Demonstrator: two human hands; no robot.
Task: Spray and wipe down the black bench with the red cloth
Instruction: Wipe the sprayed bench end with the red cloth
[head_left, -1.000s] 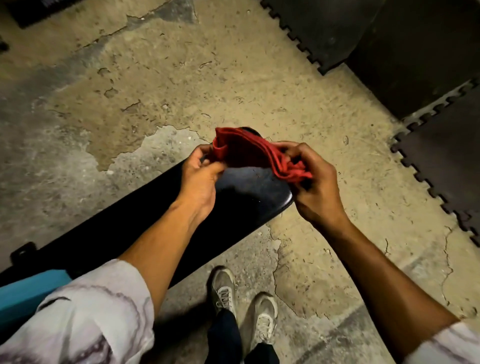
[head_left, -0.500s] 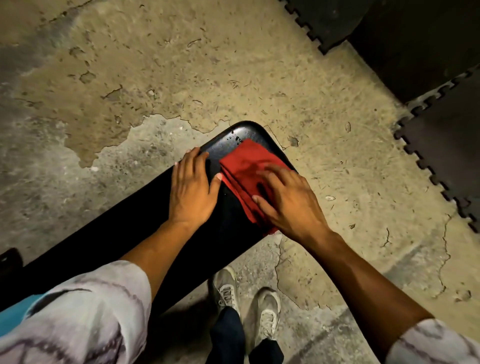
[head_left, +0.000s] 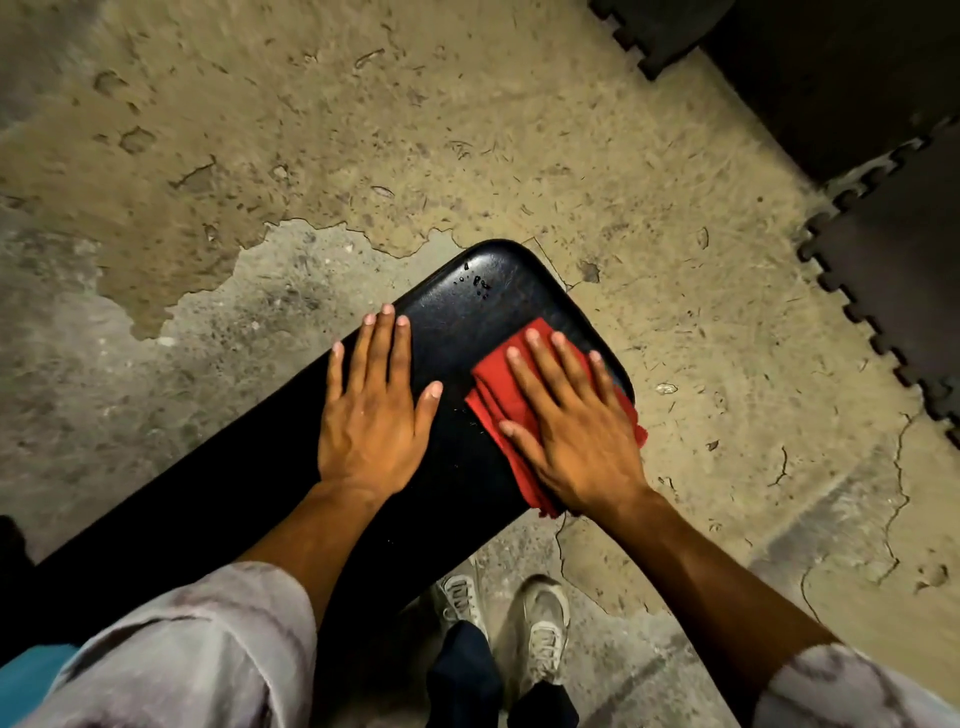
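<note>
- Since the earlier frame, the red cloth has been flattened at centre right of the black surface.
- It is pressed under the right hand, fingers spread flat, nothing gripped.
- Beside it, the left hand is laid flat, fingers open, empty.
- Droplets are seen near the surface's rounded upper end.

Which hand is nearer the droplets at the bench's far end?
Left, narrowly. The left hand lies flat on the bare bench, fingertips just short of the droplets. The right hand presses the red cloth near the right edge.
</note>
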